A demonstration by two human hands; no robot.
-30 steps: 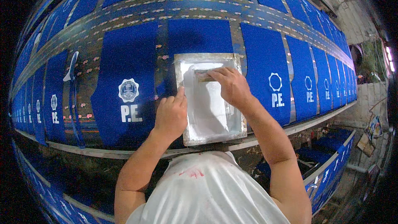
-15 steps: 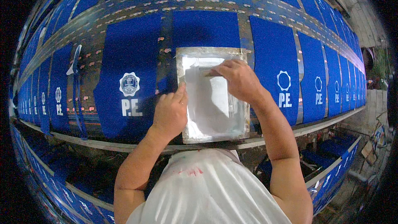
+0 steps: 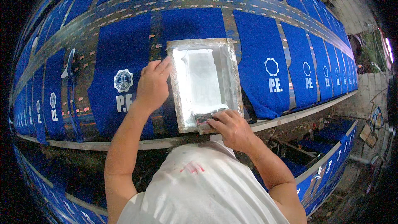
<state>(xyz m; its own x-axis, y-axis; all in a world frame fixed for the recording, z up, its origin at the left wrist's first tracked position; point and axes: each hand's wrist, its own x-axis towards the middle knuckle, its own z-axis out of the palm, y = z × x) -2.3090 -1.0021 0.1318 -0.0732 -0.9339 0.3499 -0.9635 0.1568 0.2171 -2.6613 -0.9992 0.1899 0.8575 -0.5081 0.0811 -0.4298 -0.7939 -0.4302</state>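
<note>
A screen-printing frame (image 3: pixel 234 70) with a worn, paint-crusted rim lies over a blue cloth panel (image 3: pixel 195 21) in front of me. White ink coats the mesh inside it. My left hand (image 3: pixel 153 85) is at the frame's left side, with its fingertips closed against the rim towards the far corner. At the near end, my right hand (image 3: pixel 234 132) grips a squeegee (image 3: pixel 206 127), fingers over its top and thumb hidden. The squeegee lies across the near part of the mesh, close to the frame's near rim.
Blue panels with white prints flank the frame; the left one (image 3: pixel 122 49) bears a filled crest, the right one (image 3: pixel 265 45) only a ring outline and letters. A blue strip with a white end (image 3: pixel 69 64) hangs further left. A lower rack (image 3: pixel 331 157) runs beneath the table edge.
My right hand has drawn the squeegee from the frame's far part to its near end. My left hand has slid farther away along the left rim. The whole view has shifted slightly.
</note>
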